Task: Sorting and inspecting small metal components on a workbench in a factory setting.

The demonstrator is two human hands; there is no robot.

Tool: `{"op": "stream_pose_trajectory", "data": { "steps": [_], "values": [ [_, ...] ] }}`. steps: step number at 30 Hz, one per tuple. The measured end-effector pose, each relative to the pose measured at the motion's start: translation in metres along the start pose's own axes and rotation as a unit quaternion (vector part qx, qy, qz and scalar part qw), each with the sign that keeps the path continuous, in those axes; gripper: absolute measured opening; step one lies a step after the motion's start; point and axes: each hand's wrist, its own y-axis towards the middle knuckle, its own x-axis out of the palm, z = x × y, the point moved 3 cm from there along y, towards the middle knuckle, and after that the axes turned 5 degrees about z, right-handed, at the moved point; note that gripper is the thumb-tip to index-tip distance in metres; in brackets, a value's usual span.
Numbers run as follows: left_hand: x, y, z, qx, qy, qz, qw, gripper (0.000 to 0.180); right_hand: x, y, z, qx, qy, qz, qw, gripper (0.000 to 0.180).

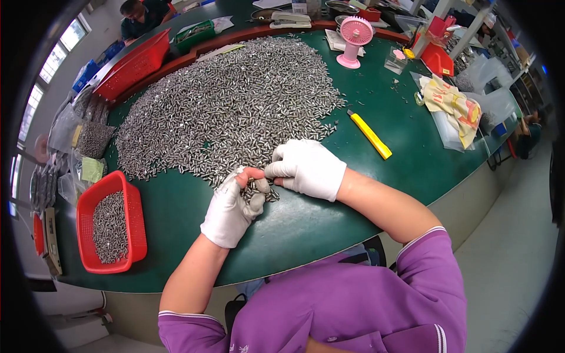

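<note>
That heap of pins is all small shiny metal cylinders, short and smooth, spread in a wide grey mound over the dark green matte worktop. Both your hands are in white knit gloves, soft and a bit baggy at the cuffs.

Your left hand sits at the near edge of the heap, palm turned up a little and cupped, fingers curled around a small clump of pins, with a bare fingertip poking out of the glove near the thumb. Your right hand lies knuckles-up just beside it, fingers pinched together and touching the left hand's fingertips right over that clump. Can't tell if the right one actually has a pin between its fingers.

To your left there's a red mesh basket partly filled with the same pins. A yellow utility knife lies right of the heap, well clear of your hands. Further back: a pink desk fan and a bigger red basket.
</note>
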Motion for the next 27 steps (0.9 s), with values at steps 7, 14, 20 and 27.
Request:
{"op": "stream_pose_trajectory", "data": {
  "steps": [7, 14, 20, 27],
  "values": [
    [-0.001, 0.001, 0.0, 0.009, -0.016, 0.012, 1.0, 0.022, -0.002, -0.004, 0.007, 0.022, -0.001, -0.026, 0.999, 0.013],
    [-0.001, 0.0, -0.002, -0.001, -0.003, 0.015, 1.0, 0.019, -0.005, 0.001, 0.005, 0.059, -0.019, -0.069, 0.996, 0.012],
    [0.002, -0.001, 0.001, 0.012, 0.016, 0.007, 1.0, 0.021, -0.009, -0.006, 0.015, 0.108, 0.038, -0.042, 0.993, 0.014],
    [0.0, 0.0, 0.0, 0.003, 0.011, 0.011, 1.0, 0.021, -0.013, -0.005, 0.012, 0.106, 0.031, -0.021, 0.994, 0.012]
  ]
}}
